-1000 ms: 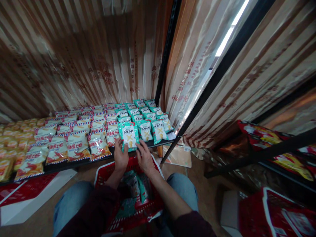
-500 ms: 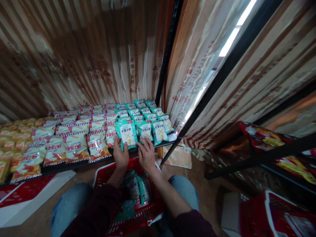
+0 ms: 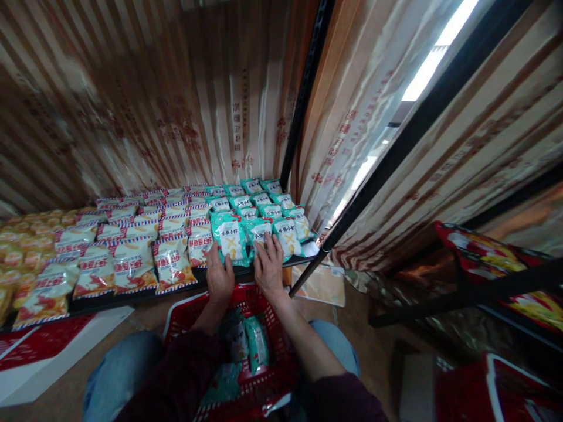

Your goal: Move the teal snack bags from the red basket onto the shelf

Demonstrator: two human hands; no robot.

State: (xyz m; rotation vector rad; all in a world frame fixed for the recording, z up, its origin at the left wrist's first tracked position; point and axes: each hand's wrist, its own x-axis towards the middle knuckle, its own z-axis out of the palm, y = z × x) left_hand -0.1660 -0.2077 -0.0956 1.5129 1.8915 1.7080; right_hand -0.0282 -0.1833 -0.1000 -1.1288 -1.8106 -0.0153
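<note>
Teal-and-white snack bags stand in rows at the right end of a low black shelf point(image 3: 173, 291). My left hand point(image 3: 220, 276) touches the lower left of the front-left teal snack bag point(image 3: 230, 235), its fingers stretched out. My right hand point(image 3: 269, 266) lies with extended fingers over the lower front of the middle teal snack bag point(image 3: 260, 226). Beside it is another teal snack bag point(image 3: 288, 237) at the front right. Below my forearms, a red basket point(image 3: 176, 319) holds several more teal bags point(image 3: 257, 343).
White-and-orange snack bags point(image 3: 134, 264) and small yellow packs point(image 3: 26, 249) fill the shelf leftward. A slanted black post point(image 3: 347, 220) rises at the right. Pleated curtains point(image 3: 197, 117) hang behind. Flat cardboard point(image 3: 321, 284) lies on the floor; another red basket point(image 3: 466, 387) stands lower right.
My right hand has moved up and slightly right, onto the front of the middle teal bag. My left hand stays at the left bag. The view has shifted slightly.
</note>
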